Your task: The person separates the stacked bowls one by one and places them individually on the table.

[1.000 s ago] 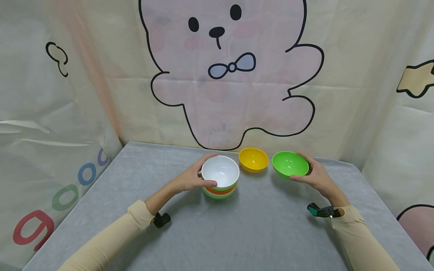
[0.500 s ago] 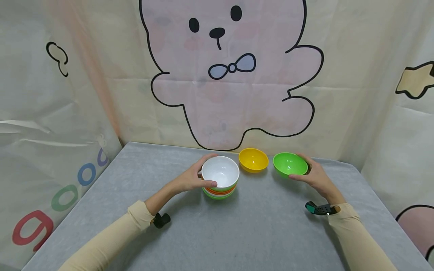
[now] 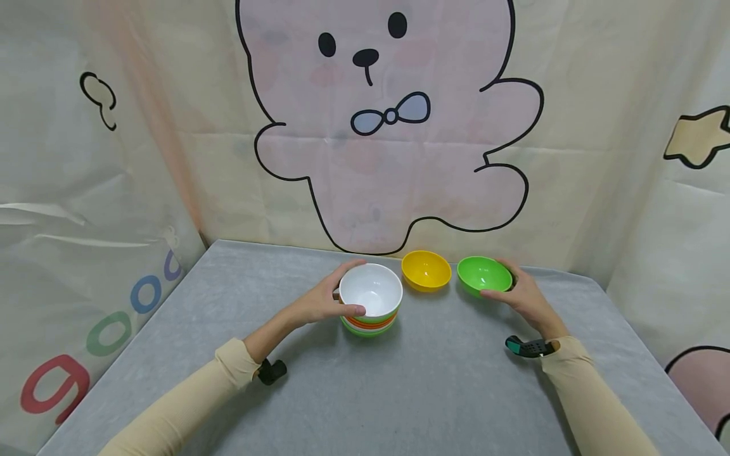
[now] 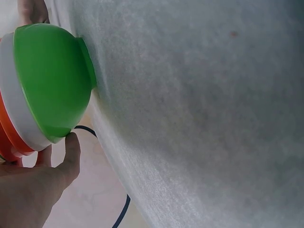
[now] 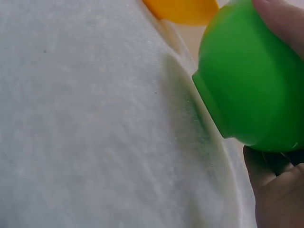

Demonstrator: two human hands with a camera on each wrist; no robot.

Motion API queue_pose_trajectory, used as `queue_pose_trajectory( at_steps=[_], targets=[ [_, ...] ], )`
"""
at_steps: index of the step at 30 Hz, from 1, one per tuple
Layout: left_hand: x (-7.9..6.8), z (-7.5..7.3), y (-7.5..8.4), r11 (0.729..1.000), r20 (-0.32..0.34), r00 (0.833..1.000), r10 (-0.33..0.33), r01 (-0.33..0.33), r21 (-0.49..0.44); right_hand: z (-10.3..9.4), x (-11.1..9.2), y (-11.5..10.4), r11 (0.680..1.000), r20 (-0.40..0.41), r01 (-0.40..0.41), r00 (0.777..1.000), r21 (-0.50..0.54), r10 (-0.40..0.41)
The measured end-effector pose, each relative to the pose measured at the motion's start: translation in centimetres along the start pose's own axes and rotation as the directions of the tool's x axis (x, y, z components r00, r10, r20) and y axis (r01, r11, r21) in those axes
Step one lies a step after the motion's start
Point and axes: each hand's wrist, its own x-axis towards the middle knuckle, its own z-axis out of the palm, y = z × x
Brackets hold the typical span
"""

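Observation:
My left hand grips the side of a stack of nested bowls, its thumb near the rim of the white bowl on top. Orange, white and green rims show below, and the green bottom bowl fills much of the left wrist view. On the right, my right hand holds a separate green bowl by its right side, thumb in front and the other fingers mostly hidden behind. That bowl is upright; a shadow lies beneath its base in the right wrist view, and whether it touches the table I cannot tell.
Between the stack and the separate green bowl stands a yellow bowl, near the back edge of the grey cloth-covered table. A printed curtain hangs right behind that edge. Straps with small devices sit on both wrists.
My right hand has brought the green bowl lower and slightly left, closer to the yellow bowl. The left hand and the stack stay in place.

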Motion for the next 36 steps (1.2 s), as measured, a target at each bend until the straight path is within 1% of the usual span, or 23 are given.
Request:
queue_pose_trajectory(
  at_steps=[6, 10, 13, 17, 22, 28, 36],
  targets=[
    [0.1, 0.0, 0.0, 1.000, -0.004, 1.000, 0.007, -0.007, 0.002, 0.4, 0.3, 0.3, 0.999, -0.007, -0.041, 0.999, 0.007, 0.041],
    [0.1, 0.1, 0.0, 1.000, -0.001, 1.000, 0.003, -0.003, 0.002, 0.4, 0.4, 0.5, 0.999, -0.007, -0.053, 0.999, -0.001, 0.053],
    [0.1, 0.1, -0.1, 1.000, 0.003, 1.000, 0.004, -0.004, 0.002, 0.4, 0.5, 0.7, 0.999, 0.001, -0.048, 0.999, -0.016, 0.048],
    [0.1, 0.0, 0.0, 1.000, 0.005, 1.000, 0.011, -0.011, -0.001, 0.2, 0.5, 0.9, 0.999, 0.012, -0.033, 0.999, -0.005, 0.033],
    [0.0, 0.0, 0.1, 1.000, -0.003, 1.000, 0.002, -0.002, 0.000, 0.1, 0.4, 0.7, 1.000, 0.042, -0.004, 0.999, 0.022, 0.003],
    [0.0, 0.1, 0.0, 1.000, 0.001, 1.000, -0.011, 0.011, -0.002, -0.3, -0.1, 0.8, 0.999, 0.078, 0.010, 0.997, 0.050, -0.013],
    [0.0, 0.1, -0.1, 1.000, -0.007, 1.000, -0.004, 0.004, -0.007, -1.4, -0.7, 0.4, 0.998, 0.111, -0.034, 0.993, 0.058, 0.028]
  ],
)
